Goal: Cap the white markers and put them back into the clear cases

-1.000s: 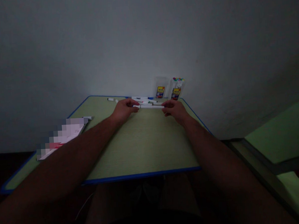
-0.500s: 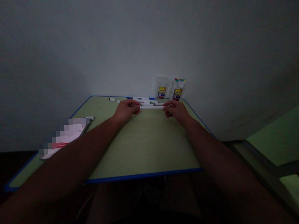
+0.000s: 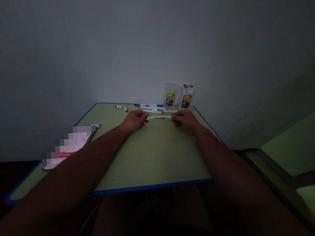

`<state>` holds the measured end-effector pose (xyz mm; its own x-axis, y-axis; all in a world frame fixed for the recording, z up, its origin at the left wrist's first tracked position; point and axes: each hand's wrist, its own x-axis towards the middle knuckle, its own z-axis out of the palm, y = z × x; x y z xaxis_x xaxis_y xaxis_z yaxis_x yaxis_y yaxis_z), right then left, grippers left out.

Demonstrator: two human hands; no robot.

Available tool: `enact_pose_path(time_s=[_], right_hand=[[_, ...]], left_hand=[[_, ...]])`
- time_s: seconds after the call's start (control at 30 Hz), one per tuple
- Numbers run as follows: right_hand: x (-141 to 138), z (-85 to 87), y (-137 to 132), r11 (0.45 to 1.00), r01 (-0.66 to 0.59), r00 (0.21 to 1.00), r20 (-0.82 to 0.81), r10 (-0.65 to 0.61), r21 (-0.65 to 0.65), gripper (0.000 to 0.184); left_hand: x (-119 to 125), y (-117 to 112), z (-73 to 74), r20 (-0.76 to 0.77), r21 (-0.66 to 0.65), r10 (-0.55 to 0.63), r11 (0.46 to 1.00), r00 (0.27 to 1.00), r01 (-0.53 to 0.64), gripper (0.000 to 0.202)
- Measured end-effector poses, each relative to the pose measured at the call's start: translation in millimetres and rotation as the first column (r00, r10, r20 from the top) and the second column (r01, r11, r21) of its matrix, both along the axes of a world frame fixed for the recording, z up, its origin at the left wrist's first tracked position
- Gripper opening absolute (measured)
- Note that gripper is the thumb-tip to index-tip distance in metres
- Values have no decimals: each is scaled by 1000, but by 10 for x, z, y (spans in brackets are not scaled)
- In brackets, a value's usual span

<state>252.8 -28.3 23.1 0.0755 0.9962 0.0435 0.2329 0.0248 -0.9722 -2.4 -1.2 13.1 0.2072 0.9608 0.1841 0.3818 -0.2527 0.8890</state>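
A white marker [image 3: 160, 117] spans the gap between my two hands, level and crosswise above the desk. My left hand [image 3: 135, 120] is closed on its left end, and my right hand [image 3: 184, 120] pinches the right end. Just behind it lie several white markers [image 3: 152, 111] in a loose pile. To the left of the pile rest two small marker caps, one with a dark end [image 3: 118, 106] and one with a green end [image 3: 125, 108].
Against the wall stand a clear plastic case [image 3: 171, 94] and another case with colourful markers [image 3: 187, 96]. A clipboard-like board with paper [image 3: 69, 147] lies at the desk's left. The desk [image 3: 151, 157] has a blue edge.
Both hands have come slightly nearer with the marker, which now shows printing on its side. The green-ended cap is uncovered by my left hand.
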Motion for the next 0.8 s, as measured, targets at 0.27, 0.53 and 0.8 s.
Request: enact_pose_path(time_s=[0.27, 0.53, 0.8], right_hand=[[18, -30, 11, 997, -29, 997, 74, 35, -78, 6], [2, 6, -7, 995, -11, 993, 119, 23, -97, 10], [-6, 4, -9, 995, -10, 994, 107, 21, -104, 10]], left_hand=[[-23, 1, 51, -244, 114, -51, 990, 969, 81, 22], [-34, 3, 68, -322, 99, -72, 989, 944, 109, 25], [-64, 3, 53, -324, 58, -72, 994, 943, 95, 33]])
